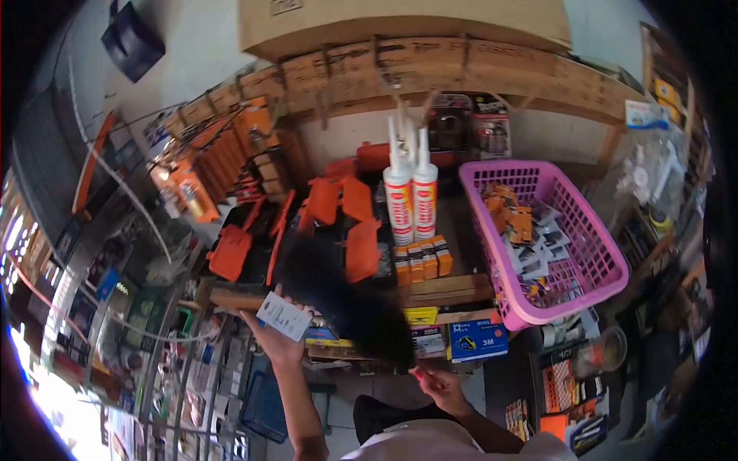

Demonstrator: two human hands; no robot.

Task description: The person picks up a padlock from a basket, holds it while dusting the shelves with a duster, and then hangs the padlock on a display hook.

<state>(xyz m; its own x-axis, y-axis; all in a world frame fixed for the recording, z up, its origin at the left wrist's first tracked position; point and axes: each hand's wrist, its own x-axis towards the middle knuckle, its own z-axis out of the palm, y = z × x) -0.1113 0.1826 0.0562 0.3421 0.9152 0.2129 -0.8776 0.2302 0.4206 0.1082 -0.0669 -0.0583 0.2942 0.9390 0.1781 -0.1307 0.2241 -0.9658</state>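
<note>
My left hand is raised at the shelf's front edge, its fingers around a white packaged card with small print I cannot read. In my right hand, low and near my body, is the red handle of a black, fluffy duster. The duster is smeared by motion and slants up to the left. It hides part of the shelf front and the boxes behind it. Orange-lidded organizer boxes lie beyond its tip. Two white sealant tubes stand upright farther back, beside small orange boxes.
A pink basket with small packets stands on the right. Below the shelf edge sits a blue 3M box. Wire racks crowd the left side. A wooden beam crosses the wall, with a cardboard box above it.
</note>
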